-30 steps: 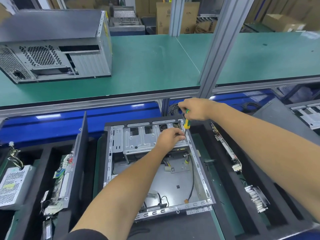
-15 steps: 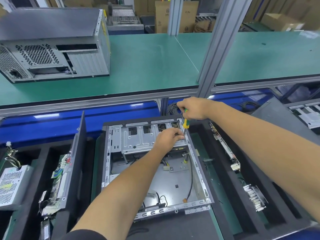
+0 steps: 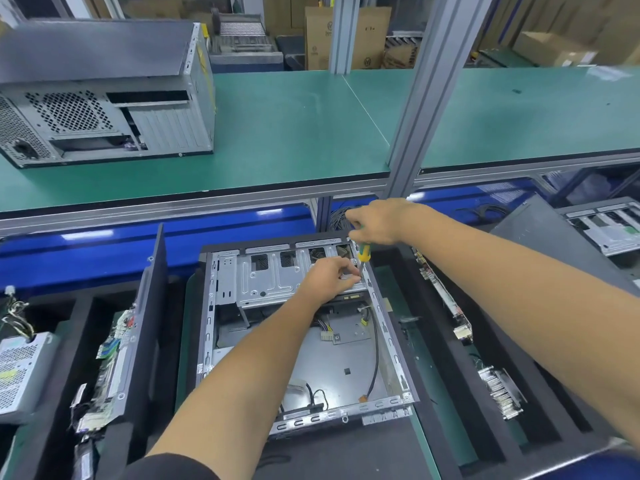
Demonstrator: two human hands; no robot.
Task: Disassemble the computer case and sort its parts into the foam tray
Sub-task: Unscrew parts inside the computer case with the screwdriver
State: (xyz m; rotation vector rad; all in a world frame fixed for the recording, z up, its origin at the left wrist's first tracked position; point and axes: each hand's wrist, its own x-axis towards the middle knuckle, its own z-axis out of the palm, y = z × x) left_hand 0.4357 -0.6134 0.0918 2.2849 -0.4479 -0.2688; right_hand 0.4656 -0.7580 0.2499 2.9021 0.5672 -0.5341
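1. Black foam tray (image 3: pixel 446 344) surrounds the open case (image 3: pixel 304 341), which lies flat in its middle bay.
2. My right hand (image 3: pixel 377 221) is curled round a screwdriver (image 3: pixel 363 255), held upright at the case's far right corner.
3. My left hand (image 3: pixel 329 277) rests on the drive cage (image 3: pixel 273 275), fingertips pinched beside the shaft; what they hold I cannot tell.
4. Around: one power supply (image 3: pixel 20 372) far left, one panel (image 3: pixel 152 323) standing on edge, two boards in the right slots, a second case (image 3: pixel 104 95) on the green bench (image 3: pixel 294 133).
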